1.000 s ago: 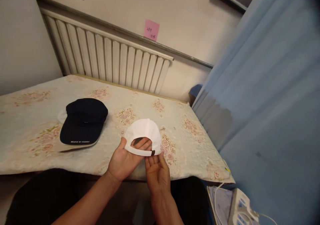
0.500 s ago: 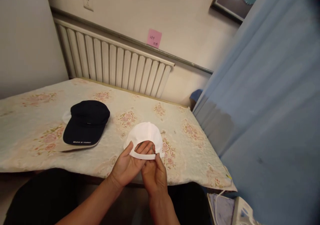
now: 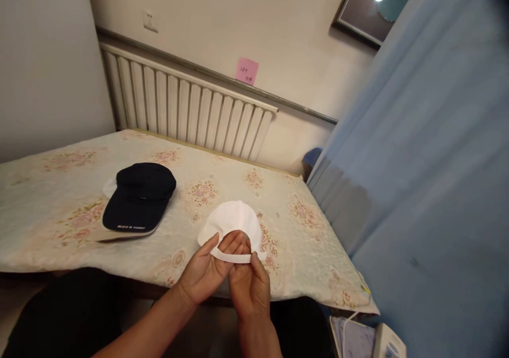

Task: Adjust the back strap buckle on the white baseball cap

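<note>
Left hand (image 3: 202,273): grasps the white cap (image 3: 233,225) by its rear strap, fingers inside.
Right hand (image 3: 248,286): pinches the same strap (near edge).
Black cap (image 3: 139,196): lies on the surface (image 3: 51,209), well apart.

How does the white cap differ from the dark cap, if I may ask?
The white cap is plain; the dark cap has white lettering on its brim. The left hand and right hand hold the white cap by its back strap; the dark cap lies untouched. The white cap shows its back, the dark cap its brim. Both are on the table.
</note>
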Tool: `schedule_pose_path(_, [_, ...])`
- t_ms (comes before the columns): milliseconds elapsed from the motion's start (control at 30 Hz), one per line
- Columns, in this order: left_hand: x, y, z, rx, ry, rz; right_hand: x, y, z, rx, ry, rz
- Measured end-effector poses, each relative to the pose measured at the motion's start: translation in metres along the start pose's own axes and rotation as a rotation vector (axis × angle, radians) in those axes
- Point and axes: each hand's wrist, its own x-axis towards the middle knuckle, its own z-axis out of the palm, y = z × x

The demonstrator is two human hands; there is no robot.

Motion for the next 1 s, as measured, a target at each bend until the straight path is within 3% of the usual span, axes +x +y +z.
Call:
schedule_pose_path(300, [0.002, -0.009, -0.005, 0.003, -0.016, -0.022, 0.005, -0.007, -0.008, -0.004, -0.077, -0.023])
schedule_pose_path(600, [0.008, -0.016, -0.009, 0.040, 0.007, -0.036, 0.013, -0.011, -0.019, -0.020, -0.035, 0.007])
schedule_pose_path(1000, [0.008, -0.003, 0.003, 0.021, 0.204, 0.029, 0.017, -0.010, -0.022, -0.052, -0.017, 0.046])
